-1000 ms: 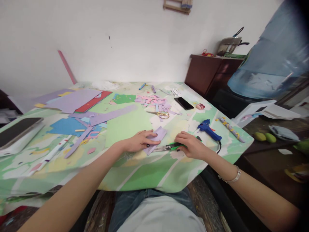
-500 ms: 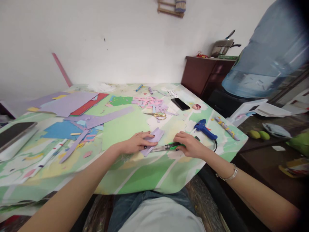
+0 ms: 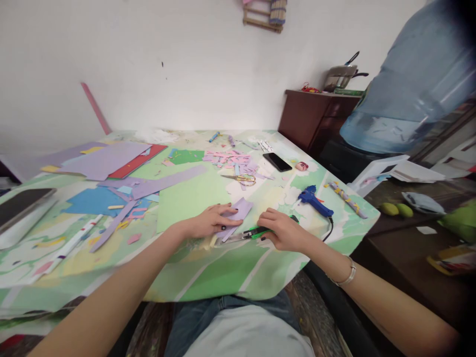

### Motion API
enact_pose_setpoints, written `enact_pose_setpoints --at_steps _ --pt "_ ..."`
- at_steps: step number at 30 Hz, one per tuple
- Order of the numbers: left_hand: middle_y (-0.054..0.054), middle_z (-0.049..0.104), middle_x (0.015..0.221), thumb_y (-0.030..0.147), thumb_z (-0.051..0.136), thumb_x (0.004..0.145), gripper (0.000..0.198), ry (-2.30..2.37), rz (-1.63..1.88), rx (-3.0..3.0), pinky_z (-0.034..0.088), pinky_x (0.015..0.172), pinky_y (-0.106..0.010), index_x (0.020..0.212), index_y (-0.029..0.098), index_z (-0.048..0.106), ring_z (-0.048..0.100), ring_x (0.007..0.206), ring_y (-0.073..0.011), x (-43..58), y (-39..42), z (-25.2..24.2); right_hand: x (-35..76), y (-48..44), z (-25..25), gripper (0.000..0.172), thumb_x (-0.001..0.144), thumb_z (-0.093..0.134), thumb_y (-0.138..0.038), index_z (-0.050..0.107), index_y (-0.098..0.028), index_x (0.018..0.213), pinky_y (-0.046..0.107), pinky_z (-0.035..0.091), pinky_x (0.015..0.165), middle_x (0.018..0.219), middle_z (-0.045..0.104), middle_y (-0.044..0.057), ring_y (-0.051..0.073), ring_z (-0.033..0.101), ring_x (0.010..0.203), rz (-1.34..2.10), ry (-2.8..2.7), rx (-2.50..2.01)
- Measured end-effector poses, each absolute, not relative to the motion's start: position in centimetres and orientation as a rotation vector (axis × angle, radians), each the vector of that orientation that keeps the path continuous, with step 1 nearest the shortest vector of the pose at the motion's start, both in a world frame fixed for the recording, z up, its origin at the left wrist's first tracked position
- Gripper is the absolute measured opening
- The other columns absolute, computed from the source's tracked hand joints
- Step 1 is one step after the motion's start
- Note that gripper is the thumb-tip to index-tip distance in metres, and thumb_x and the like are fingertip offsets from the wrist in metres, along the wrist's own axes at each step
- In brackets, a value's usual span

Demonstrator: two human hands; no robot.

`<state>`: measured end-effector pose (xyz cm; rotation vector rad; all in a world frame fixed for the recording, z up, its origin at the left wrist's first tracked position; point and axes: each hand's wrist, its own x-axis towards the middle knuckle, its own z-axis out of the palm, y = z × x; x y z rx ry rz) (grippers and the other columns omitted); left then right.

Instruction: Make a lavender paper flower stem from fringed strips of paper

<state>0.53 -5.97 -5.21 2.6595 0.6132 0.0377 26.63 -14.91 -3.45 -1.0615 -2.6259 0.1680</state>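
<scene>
Near the table's front edge, my left hand lies with fingers stretched out, pressing a small folded piece of purple paper against the tabletop. My right hand is closed round a green and black utility knife. Its blade points left and lies along the near edge of the purple paper. Under and behind my left hand is a light green sheet. Gold-handled scissors rest beyond the purple piece. A blue glue gun lies to the right of my right hand.
Pink and purple paper scraps lie towards the back. A black phone and a wrapped stick are on the right. Coloured sheets, blue paper and a marker are on the left. A large water bottle stands beyond the table.
My right hand and the utility knife have moved left and slightly towards me, the blade sliding along the purple paper's edge. My left hand keeps its place on the paper.
</scene>
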Motion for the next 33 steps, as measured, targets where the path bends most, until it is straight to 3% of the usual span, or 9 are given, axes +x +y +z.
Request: enact_pose_setpoints --at_steps 12,15,20,26,30,33 --pt "0.001 0.034 0.143 0.012 0.041 0.084 0.050 0.646 0.070 2.630 0.018 0.108 -0.044 0.126 0.038 0.048 0.023 0.134 -0.0243 0.6 -6.6 -4.5 28.0 -16.6 -3.7 0.014 0.075 0.053 -0.010 0.052 -0.018 0.087 0.033 0.039 0.067 0.081 0.053 0.007 0.021 0.046 0.079 0.293 -2.567 -1.064" --pt "-0.001 0.037 0.141 0.017 0.043 0.085 0.045 0.633 0.130 2.645 0.020 0.107 -0.042 0.125 0.036 0.051 0.029 0.130 -0.0232 0.7 -6.8 -4.6 28.6 -16.6 -3.4 0.012 0.078 0.053 -0.013 0.051 -0.018 0.089 0.032 0.040 0.067 0.084 0.054 0.007 0.020 0.048 0.079 0.297 -2.400 -1.126" --pt "-0.005 0.042 0.132 0.030 0.053 0.082 0.034 0.758 0.359 2.667 0.027 0.102 -0.046 0.116 0.035 0.059 0.036 0.121 -0.0267 1.6 -7.9 -5.2 30.1 -13.7 -3.6 0.009 0.081 0.051 -0.018 0.049 -0.018 0.090 0.033 0.041 0.070 0.086 0.056 0.008 0.022 0.052 0.081 0.003 -2.030 -1.506" --pt "-0.009 0.034 0.134 0.012 0.049 0.076 0.037 1.038 0.513 2.472 0.041 0.094 -0.041 0.107 0.024 0.066 0.047 0.109 -0.0245 4.1 -9.0 -4.9 30.1 -7.8 -4.7 0.015 0.084 0.043 -0.013 0.046 -0.012 0.099 0.037 0.040 0.063 0.083 0.055 0.016 0.026 0.053 0.072 -0.447 -1.907 -1.916" --pt "-0.006 0.047 0.125 0.005 0.048 0.067 0.045 1.122 0.401 2.332 0.042 0.093 -0.040 0.101 0.026 0.068 0.053 0.104 -0.0232 4.7 -8.6 -4.5 28.1 -5.2 -4.7 0.030 0.079 0.043 -0.006 0.046 -0.011 0.108 0.037 0.041 0.064 0.087 0.056 0.018 0.026 0.054 0.076 -0.410 -1.922 -2.126" --pt "-0.004 0.061 0.110 0.003 0.046 0.063 0.046 1.063 0.439 2.204 0.044 0.089 -0.033 0.096 0.025 0.070 0.057 0.099 -0.0215 4.4 -7.5 -4.3 25.9 -3.8 -4.0 0.036 0.080 0.041 -0.006 0.045 -0.014 0.114 0.042 0.041 0.072 0.100 0.054 0.018 0.030 0.052 0.092 -0.329 -1.851 -2.289"
